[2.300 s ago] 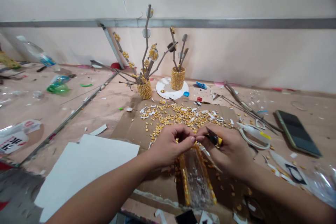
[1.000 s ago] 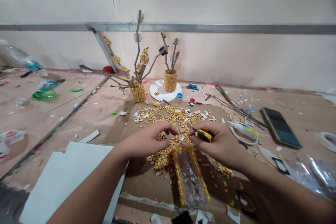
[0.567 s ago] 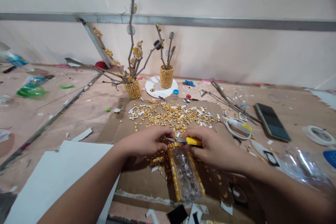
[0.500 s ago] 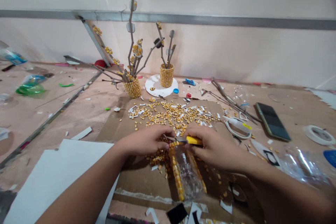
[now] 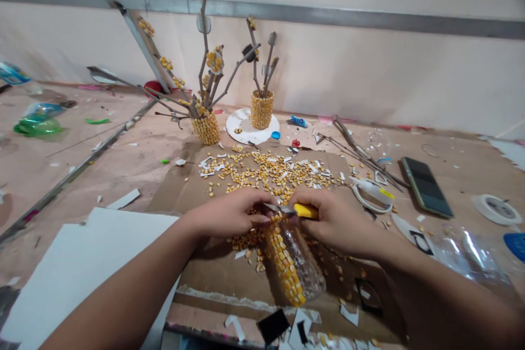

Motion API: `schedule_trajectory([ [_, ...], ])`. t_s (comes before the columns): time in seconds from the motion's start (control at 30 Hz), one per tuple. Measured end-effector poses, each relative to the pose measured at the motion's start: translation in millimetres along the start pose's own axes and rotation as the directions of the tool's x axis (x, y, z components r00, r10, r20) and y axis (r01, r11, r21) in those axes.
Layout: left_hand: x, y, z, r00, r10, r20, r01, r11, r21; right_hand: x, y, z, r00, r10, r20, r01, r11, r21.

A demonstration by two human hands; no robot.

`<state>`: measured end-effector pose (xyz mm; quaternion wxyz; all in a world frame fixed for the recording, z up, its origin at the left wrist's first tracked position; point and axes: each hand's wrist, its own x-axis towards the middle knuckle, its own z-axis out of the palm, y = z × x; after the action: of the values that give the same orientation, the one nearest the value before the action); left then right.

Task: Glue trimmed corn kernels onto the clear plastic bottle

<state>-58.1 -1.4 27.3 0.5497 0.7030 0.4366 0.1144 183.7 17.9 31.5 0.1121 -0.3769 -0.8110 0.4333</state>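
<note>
A clear plastic bottle piece (image 5: 309,270) lies lengthwise on the cardboard, with rows of corn kernels (image 5: 285,262) stuck along its left side. My left hand (image 5: 235,213) is closed on its far end, thumb and fingers at the rim. My right hand (image 5: 334,224) is closed round a yellow-handled knife (image 5: 305,211). Its metal blade points left across the bottle's far end, toward the left fingertips. Whether the tip touches a kernel is hidden by the fingers. Loose corn kernels (image 5: 268,169) and white scraps lie just beyond both hands.
Two kernel-covered pots with twigs stand behind, one (image 5: 206,128) on the left, the other (image 5: 262,112) on a white disc (image 5: 233,134). A phone (image 5: 426,186), white tape roll (image 5: 497,210) and clear plastic (image 5: 471,254) lie right. White sheets (image 5: 82,268) lie left.
The bottle has rolled to the right, so its kernel-covered side now faces up more. Both hands keep their hold at its far end. The view has tilted slightly down.
</note>
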Motion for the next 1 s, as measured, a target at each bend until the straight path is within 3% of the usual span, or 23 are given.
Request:
schedule_trajectory([
  [0.23, 0.4, 0.3, 1.0, 1.000, 0.011, -0.025, -0.011, 1.000, 0.018, -0.5, -1.4, -0.2, 1.000, 0.024, 0.020, -0.024, 1.000, 0.015],
  [0.8, -0.3, 0.0, 3.8, 0.997, 0.060, -0.053, -0.059, 0.998, 0.014, -1.2, -4.5, 3.9, 0.995, -0.096, 0.012, 0.095, 0.994, 0.054],
  [1.0, -0.3, -0.9, 3.4, 0.999, 0.029, -0.044, -0.029, 1.000, 0.000, -1.9, -5.5, 4.2, 0.998, -0.049, -0.041, 0.049, 0.999, -0.003],
])
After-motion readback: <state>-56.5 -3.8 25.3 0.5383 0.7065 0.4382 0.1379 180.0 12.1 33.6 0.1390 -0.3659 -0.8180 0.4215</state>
